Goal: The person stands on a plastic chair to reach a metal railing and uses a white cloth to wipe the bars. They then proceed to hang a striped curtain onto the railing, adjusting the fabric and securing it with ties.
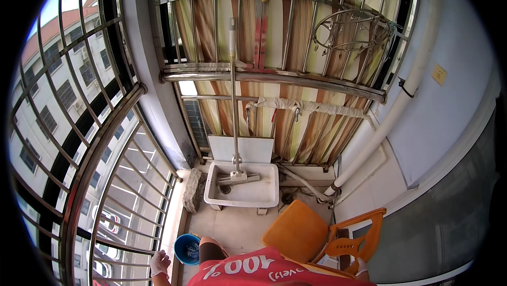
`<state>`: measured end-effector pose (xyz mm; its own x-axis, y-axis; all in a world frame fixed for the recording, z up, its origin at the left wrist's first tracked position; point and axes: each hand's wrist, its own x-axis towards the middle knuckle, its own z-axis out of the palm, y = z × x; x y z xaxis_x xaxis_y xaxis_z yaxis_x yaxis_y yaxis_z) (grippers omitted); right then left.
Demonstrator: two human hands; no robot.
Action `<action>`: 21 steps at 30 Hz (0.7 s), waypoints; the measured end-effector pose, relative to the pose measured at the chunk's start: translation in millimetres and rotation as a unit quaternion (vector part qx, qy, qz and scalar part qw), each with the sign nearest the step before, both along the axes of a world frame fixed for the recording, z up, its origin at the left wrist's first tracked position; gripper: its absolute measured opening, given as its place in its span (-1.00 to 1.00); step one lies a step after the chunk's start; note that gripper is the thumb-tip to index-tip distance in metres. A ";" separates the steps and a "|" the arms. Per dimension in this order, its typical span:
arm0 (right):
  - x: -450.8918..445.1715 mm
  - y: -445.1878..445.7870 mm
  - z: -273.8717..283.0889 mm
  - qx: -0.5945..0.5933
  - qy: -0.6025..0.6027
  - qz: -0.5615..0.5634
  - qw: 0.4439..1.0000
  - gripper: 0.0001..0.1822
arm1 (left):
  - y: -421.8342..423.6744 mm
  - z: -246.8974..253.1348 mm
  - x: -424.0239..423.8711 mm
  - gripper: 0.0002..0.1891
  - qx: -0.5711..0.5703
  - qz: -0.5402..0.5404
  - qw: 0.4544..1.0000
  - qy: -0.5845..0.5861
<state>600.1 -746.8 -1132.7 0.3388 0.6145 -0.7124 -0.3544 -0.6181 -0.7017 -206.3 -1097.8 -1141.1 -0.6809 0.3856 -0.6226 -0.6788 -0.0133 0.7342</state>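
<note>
My left hand (160,264), in a thin translucent glove, hangs at the lower left beside the metal window railing (130,264). Its fingers are partly curled, and I cannot tell whether it touches a bar. A blue bucket (187,249) with some contents stands on the floor just right of it. At the lower right my gloved right hand (361,268) grips the frame of an orange plastic chair (297,228), near its backrest. Ahead, a flat mop (234,107) stands upright with its head in a white sink basin (242,199).
A rough stone block (193,191) lies left of the basin, and a white board (241,149) leans behind it. Water taps (297,113) project from a wrapped pipe. A round clip hanger (352,28) hangs on the bars. A white drainpipe (380,135) runs down the right wall.
</note>
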 end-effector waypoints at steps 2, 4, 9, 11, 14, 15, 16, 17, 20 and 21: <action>1.8 -1.1 -2.5 0.002 -0.001 -0.004 1.000 -0.70 | -3.0 -0.2 18.2 -0.68 -0.032 0.033 0.999 0.006; 3.5 -4.3 -6.0 0.002 0.001 -0.005 1.000 -0.70 | -4.0 3.1 25.9 -0.68 -0.074 0.053 0.995 -0.038; 3.3 -5.6 -6.7 0.001 0.000 -0.002 1.000 -0.70 | -2.1 -9.8 36.1 -0.73 -0.092 0.096 0.991 -0.028; 1.4 -4.6 -5.0 0.001 0.001 0.002 1.000 -0.70 | 1.8 -10.9 34.4 -0.73 -0.083 0.085 0.993 -0.024; -2.0 -0.8 -2.8 0.002 0.004 0.006 1.000 -0.69 | 29.2 11.0 31.7 -0.74 -0.085 0.058 0.995 -0.001; -4.7 1.3 -2.1 0.003 0.006 0.010 1.000 -0.69 | 32.7 15.4 27.1 -0.75 -0.064 0.032 0.997 0.002; -7.5 2.5 -1.5 0.001 0.008 0.013 1.000 -0.69 | 38.5 18.6 23.7 -0.75 -0.069 0.025 0.997 0.011; -10.3 6.5 -0.7 0.000 0.010 0.015 1.000 -0.69 | 45.2 22.1 20.2 -0.76 -0.074 0.019 0.997 0.020; -19.5 9.0 1.9 -0.001 0.013 0.017 1.000 -0.69 | 62.0 42.3 16.0 -0.71 -0.059 -0.006 0.997 0.048; -21.4 9.4 2.2 -0.001 0.014 0.019 1.000 -0.69 | 63.3 47.2 17.7 -0.69 -0.046 -0.016 0.997 0.054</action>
